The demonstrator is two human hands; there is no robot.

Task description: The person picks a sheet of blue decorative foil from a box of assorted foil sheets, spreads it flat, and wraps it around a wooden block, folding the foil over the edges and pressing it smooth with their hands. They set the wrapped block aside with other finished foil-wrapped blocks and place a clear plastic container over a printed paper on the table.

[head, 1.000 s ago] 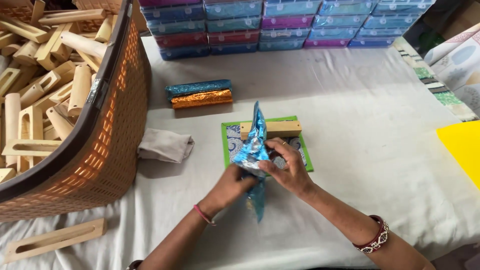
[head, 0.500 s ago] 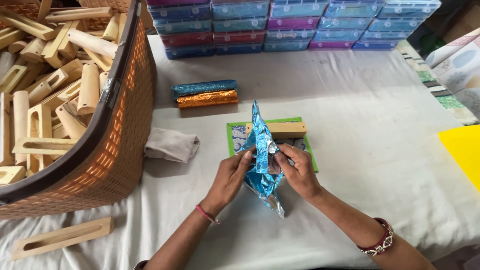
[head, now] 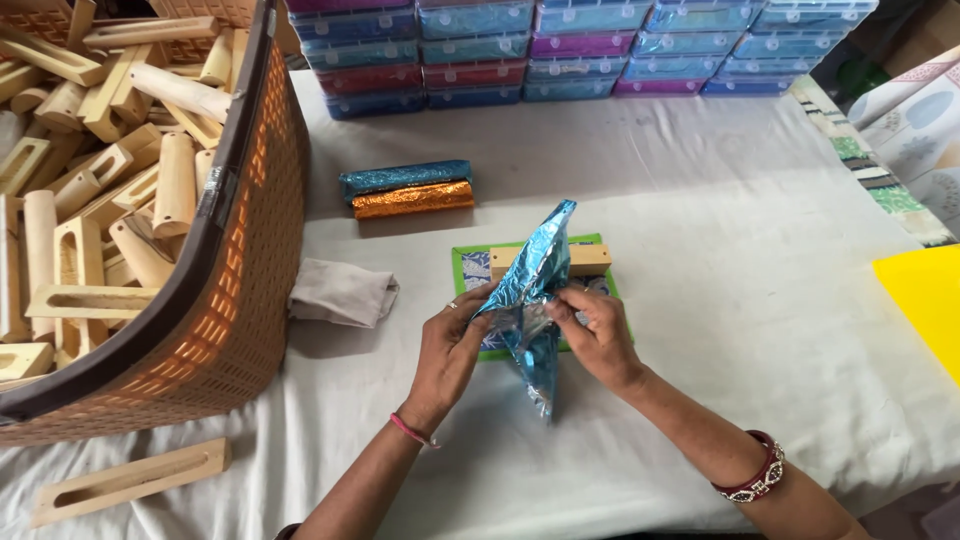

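My left hand (head: 452, 345) and my right hand (head: 592, 330) both grip a sheet of shiny blue foil (head: 532, 295), held upright and crumpled between them above the table. Behind the foil lies a plain wooden block (head: 590, 260) on a green-edged patterned card (head: 470, 265). Whether anything is wrapped inside the foil is hidden. A blue foil-wrapped bar (head: 405, 178) and an orange foil-wrapped bar (head: 412, 199) lie side by side farther back on the white cloth.
A big brown woven basket (head: 235, 300) full of slotted wooden blocks stands at the left. A grey cloth (head: 342, 293) lies beside it, and one slotted block (head: 130, 481) at the front left. Stacked coloured boxes (head: 560, 45) line the back; a yellow sheet (head: 925, 300) is at right.
The foil has been turned and gathered between my hands, its lower tail now hanging straighter down. My hands shifted slightly toward me.
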